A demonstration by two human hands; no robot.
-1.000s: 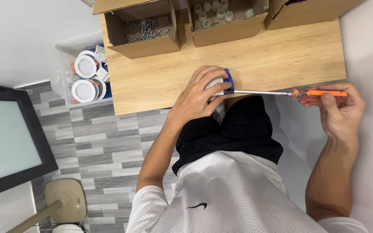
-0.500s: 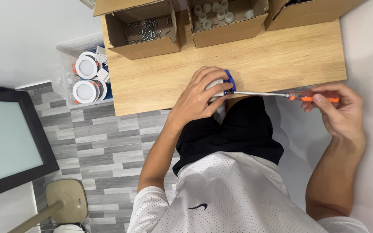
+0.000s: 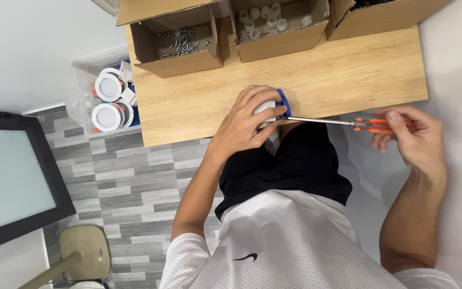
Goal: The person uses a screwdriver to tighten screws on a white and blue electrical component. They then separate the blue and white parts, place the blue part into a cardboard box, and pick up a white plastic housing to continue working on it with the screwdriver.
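**Hands at the worktop edge: a small fitting and a screwdriver**

Left hand [image 3: 247,120] is cupped over a small white and blue fitting [image 3: 277,103], gripping it and pressing it down at the near edge of the wooden worktop [image 3: 348,75]. Only a sliver of white body and a blue rim shows past the fingers, so its exact shape cannot be told. Right hand [image 3: 410,136] is clenched round the orange handle of a screwdriver [image 3: 348,122], held out to the side beyond the worktop's edge. The thin metal shaft runs level across to the fitting, its tip meeting the piece just under the left thumb.

At the far side of the worktop stand three open cardboard boxes: the left box [image 3: 180,40] holds loose metal screws, the middle box [image 3: 279,24] holds small white round parts (the third, at the right, is mostly cut off). Beside the worktop, on the grey tiled floor [image 3: 124,182], a clear plastic bin [image 3: 100,93] holds round white lamp fittings. A dark-framed panel [image 3: 12,182] stands at the left.
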